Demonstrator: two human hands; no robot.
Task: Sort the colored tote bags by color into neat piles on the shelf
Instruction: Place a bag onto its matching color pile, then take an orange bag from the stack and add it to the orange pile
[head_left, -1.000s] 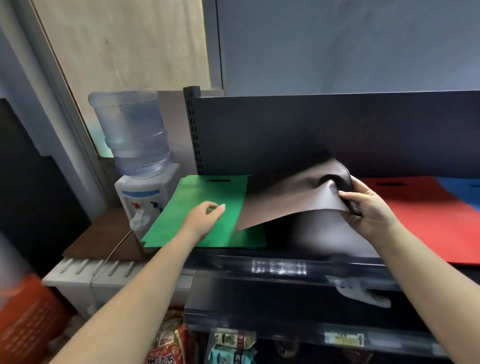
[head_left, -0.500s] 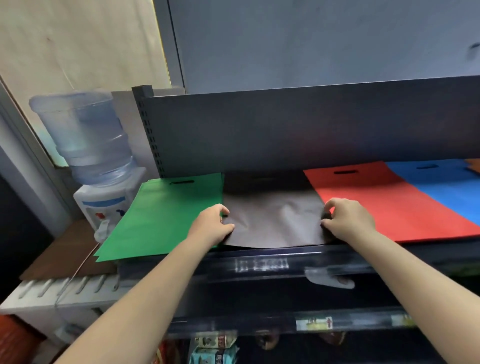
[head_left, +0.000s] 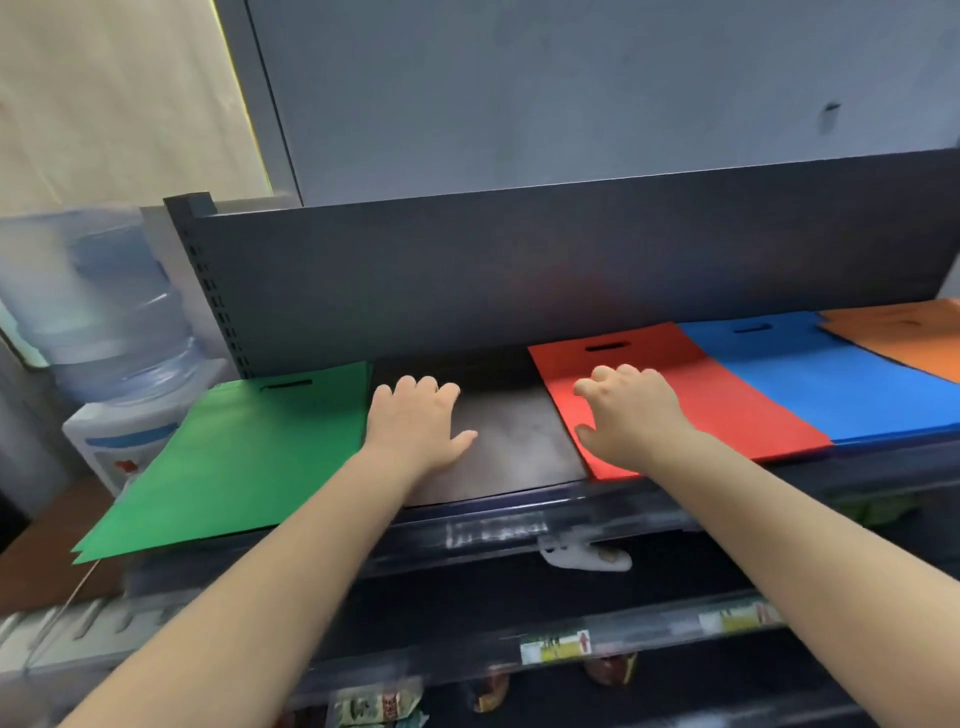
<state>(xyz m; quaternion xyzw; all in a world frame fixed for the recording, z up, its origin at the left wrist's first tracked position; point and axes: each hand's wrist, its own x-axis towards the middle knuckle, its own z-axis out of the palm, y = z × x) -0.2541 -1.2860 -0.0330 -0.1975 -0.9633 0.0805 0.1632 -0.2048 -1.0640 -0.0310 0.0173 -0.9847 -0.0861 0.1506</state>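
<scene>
Five flat piles of matte, non-woven fabric tote bags lie side by side on the dark metal shelf (head_left: 519, 512): green tote bags (head_left: 249, 452) at the left end, overhanging the shelf's left edge, then dark grey tote bags (head_left: 514, 441), red tote bags (head_left: 727, 395), blue tote bags (head_left: 831, 374) and orange tote bags (head_left: 904, 338) at the far right. Each bag is a thin rectangle; a slot-shaped die-cut handle shows near the back edge of the green, red and blue ones.

The left hand (head_left: 415, 426) lies palm-down on the left part of the grey pile, fingers straight and close together, thumb spread to the side. The right hand (head_left: 628, 415) rests over the left edge of the red pile, its fingers loosely bent and holding nothing.

A dark, smooth back panel (head_left: 571, 270) rises behind the bags, with a perforated upright at its left end. A pale grey wall (head_left: 571, 88) stands above. To the left, a clear blue-tinted water bottle (head_left: 98, 306) sits on a white dispenser (head_left: 119, 436). A lower shelf shows blurred packaged goods (head_left: 379, 701).
</scene>
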